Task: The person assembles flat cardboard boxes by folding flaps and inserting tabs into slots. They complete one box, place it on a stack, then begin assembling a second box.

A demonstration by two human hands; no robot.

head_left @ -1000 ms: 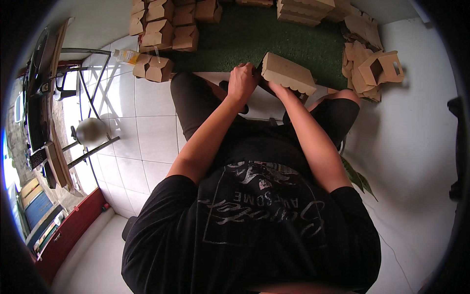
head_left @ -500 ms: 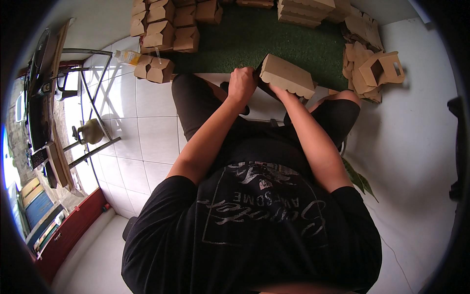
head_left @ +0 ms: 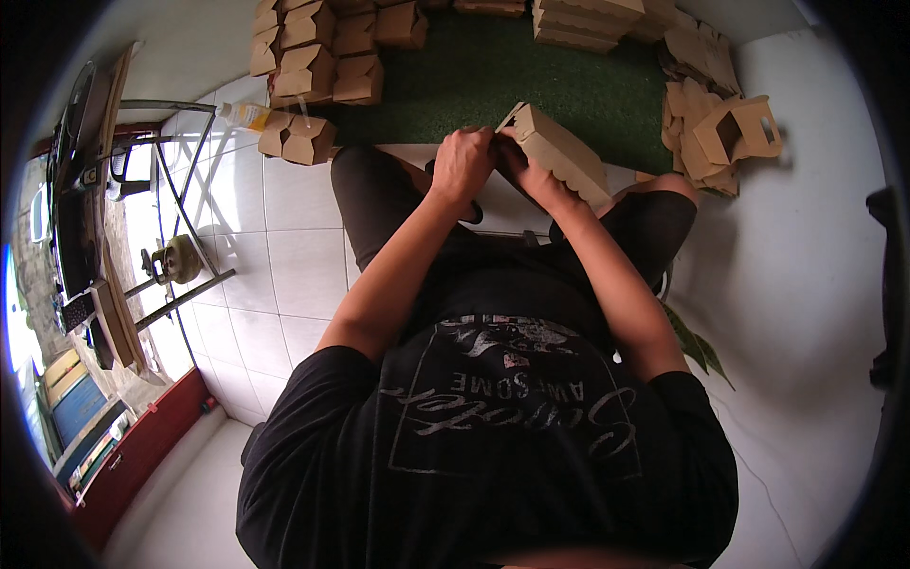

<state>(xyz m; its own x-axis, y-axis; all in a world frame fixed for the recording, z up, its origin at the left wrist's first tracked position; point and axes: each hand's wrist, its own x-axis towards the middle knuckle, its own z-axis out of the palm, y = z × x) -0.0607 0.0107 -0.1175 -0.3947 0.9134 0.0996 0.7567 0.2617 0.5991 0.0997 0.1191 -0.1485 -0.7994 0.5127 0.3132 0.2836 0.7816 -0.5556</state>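
Note:
A brown cardboard box (head_left: 559,147) with a scalloped edge is tilted above my lap, in front of the green mat. My left hand (head_left: 464,163) is closed at the box's left end, its fingers bent around the end flap. Along the near side, my right hand (head_left: 540,180) grips the box close to that same end, the fingers partly hidden behind the cardboard. Both hands nearly meet at the open corner.
Several closed brown boxes (head_left: 306,71) are stacked at the far left of the green mat (head_left: 445,85). Scalloped trays (head_left: 588,24) are piled at the back. Flat cardboard pieces and an open handled box (head_left: 739,133) lie at right. A bottle (head_left: 245,116) is near the left boxes.
The box has turned so its right end swings nearer to me. My right hand has slid from underneath toward the left end, nearer my left hand.

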